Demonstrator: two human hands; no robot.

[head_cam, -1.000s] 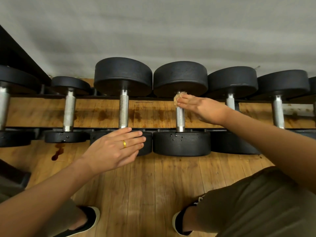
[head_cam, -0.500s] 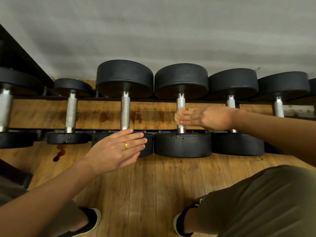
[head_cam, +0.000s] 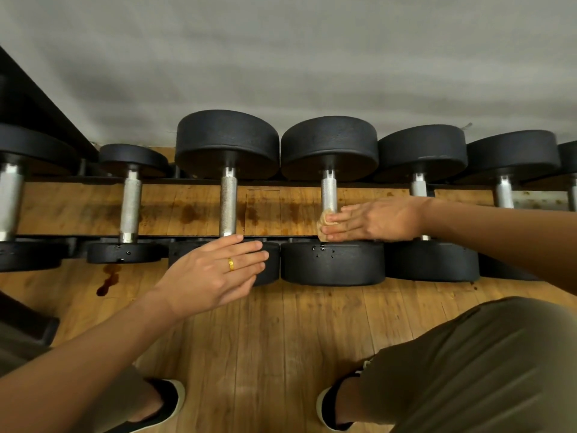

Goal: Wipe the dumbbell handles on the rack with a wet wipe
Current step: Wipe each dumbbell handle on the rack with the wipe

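Several black dumbbells with steel handles lie side by side on a low rack [head_cam: 199, 236]. My right hand [head_cam: 374, 218] holds a beige wet wipe [head_cam: 323, 222] wrapped round the near end of the fourth dumbbell's handle [head_cam: 329, 192], just above its near weight head [head_cam: 333, 263]. My left hand [head_cam: 212, 271], with a gold ring, has straight fingers and lies flat over the near head of the third dumbbell [head_cam: 228, 207], holding nothing.
The rack stands against a grey wall [head_cam: 281, 57] on a stained wooden floor [head_cam: 265, 339]. A dark frame [head_cam: 37, 98] runs along the left. My knees and both shoes [head_cam: 165, 401] are close below the rack.
My right hand has slid the wipe down the handle from its far end to its near end. My left hand has stayed on the neighbouring weight head.
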